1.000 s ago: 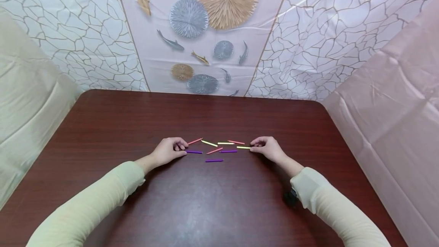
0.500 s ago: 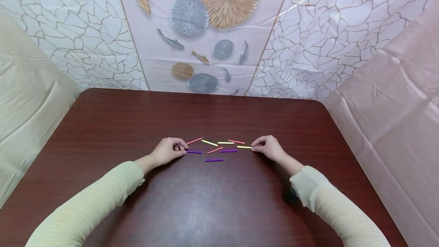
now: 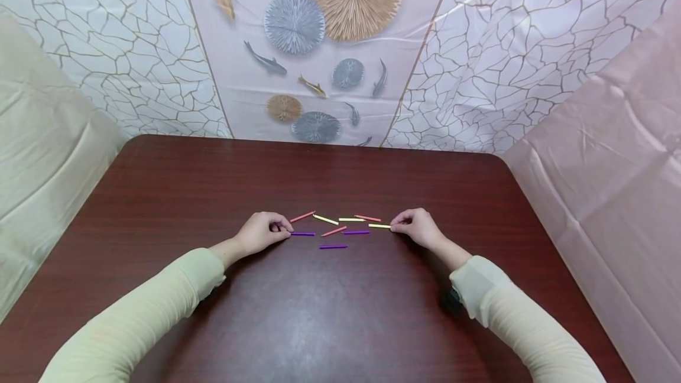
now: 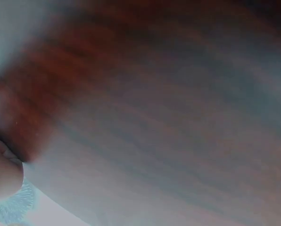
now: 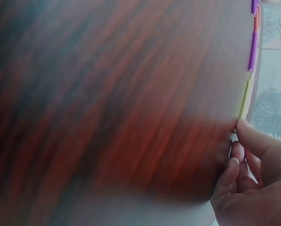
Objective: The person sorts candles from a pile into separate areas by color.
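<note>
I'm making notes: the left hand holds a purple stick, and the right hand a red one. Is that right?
Not quite: the right hand holds a yellow stick, not a red one, as the head view shows. The left hand does hold a purple stick.

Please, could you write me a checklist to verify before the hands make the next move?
1. Left hand at the end of the left purple stick: ok.
2. Right hand at the end of the right yellow stick: ok.
3. Front purple stick clear of both hands: ok.
4. Middle red stick parallel to front purple stick: not ok, it slants.
5. Firmness of both grips: cannot tell.
</note>
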